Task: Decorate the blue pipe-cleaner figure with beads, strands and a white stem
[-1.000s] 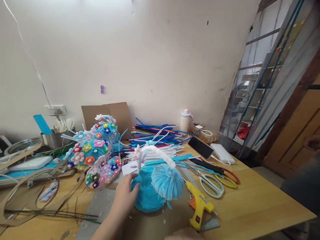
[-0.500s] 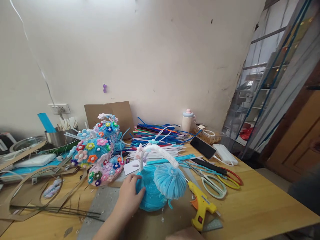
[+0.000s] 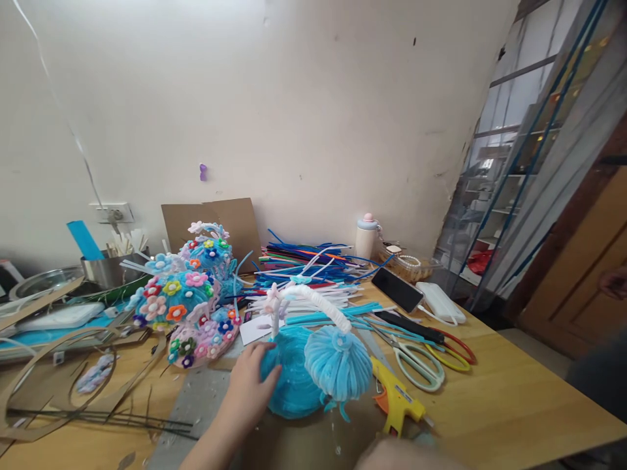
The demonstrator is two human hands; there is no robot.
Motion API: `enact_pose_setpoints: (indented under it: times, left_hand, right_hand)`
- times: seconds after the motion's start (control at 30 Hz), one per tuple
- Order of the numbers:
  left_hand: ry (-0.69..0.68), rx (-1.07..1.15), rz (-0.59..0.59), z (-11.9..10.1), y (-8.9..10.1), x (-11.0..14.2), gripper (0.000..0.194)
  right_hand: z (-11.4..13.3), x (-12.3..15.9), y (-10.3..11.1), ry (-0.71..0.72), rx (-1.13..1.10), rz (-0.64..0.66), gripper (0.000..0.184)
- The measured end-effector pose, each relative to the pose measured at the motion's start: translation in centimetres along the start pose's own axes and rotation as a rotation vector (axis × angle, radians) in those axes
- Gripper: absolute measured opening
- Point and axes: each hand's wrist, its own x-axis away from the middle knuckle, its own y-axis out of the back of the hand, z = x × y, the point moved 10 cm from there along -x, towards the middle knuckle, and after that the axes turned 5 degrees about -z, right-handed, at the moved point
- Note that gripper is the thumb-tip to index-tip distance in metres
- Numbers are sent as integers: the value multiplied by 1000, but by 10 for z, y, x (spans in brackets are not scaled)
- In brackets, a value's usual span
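Observation:
My left hand (image 3: 252,382) grips the side of a lamp-shaped pipe-cleaner craft, thumb and fingers against its round blue base (image 3: 294,385). From that base a white wrapped arch (image 3: 313,297) with small flowers curves over to the right. A pleated light-blue shade (image 3: 339,362) hangs from its end. My right hand (image 3: 406,455) shows only as a blur at the bottom edge; its fingers cannot be made out. Just above it lies a yellow glue gun (image 3: 401,398) on the table. A clear glue thread hangs below the shade.
Flower-covered blue crafts (image 3: 181,294) stand at left near cardboard rings (image 3: 110,418). Bundles of pipe cleaners (image 3: 313,261) lie behind the lamp. White-handled scissors (image 3: 418,365), a phone (image 3: 398,290), a white power bank (image 3: 441,302) and a bottle (image 3: 366,238) sit to the right.
The shade has shifted slightly right and down, now overlapping the glue gun's nozzle. My right hand has moved rightward and a little up, near the glue gun's handle. The left hand keeps its grip.

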Motion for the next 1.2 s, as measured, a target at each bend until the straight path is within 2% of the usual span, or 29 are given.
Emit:
enact_pose_setpoints:
  times: [0.13,0.2,0.23,0.3,0.33,0.43,0.5,0.67,0.77,0.87,1.03,1.2]
  left_hand:
    - [319,601,-145,32,17,-4,51]
    - [401,744,-181,44,19,-5,55]
    - [422,724,-177,48,18,-6,57]
    - [402,538,-143,51,15,-8,63]
    - [348,403,-129,49,14,-10,66]
    - [78,16,-141,26,8,-7,74]
    - [-23,-182,-110,14,-2,1,76]
    - [58,-471,90,13,-21,19,91]
    - [87,-539,194,10,-23,23,109]
    - [89,-549,266,6,-25,22,115]
    - [50,-504,269,3,-24,16,112]
    - [40,-462,265,10,-22,10,109]
  right_hand:
    - [-7,-5,59,16,-185,-187,26]
    - [-16,-5,87,19,-528,-382,23]
    - [-25,-5,94,-4,-745,-469,19]
    - [-40,-5,89,-82,-1058,-549,17]
    - [-43,-6,82,-112,-1109,-555,20]
    - [-45,-9,73,-133,-1073,-594,25]
    - [-50,-10,74,-151,-1045,-644,26]
    - [-70,-9,81,-184,-1019,-729,27]
    - [-81,-12,78,-217,-1047,-731,26]
    - [-88,-19,62,-280,-1113,-631,26]
    - [-89,-27,41,-331,-1175,-493,29]
    - [-89,-27,40,-343,-1142,-490,25]
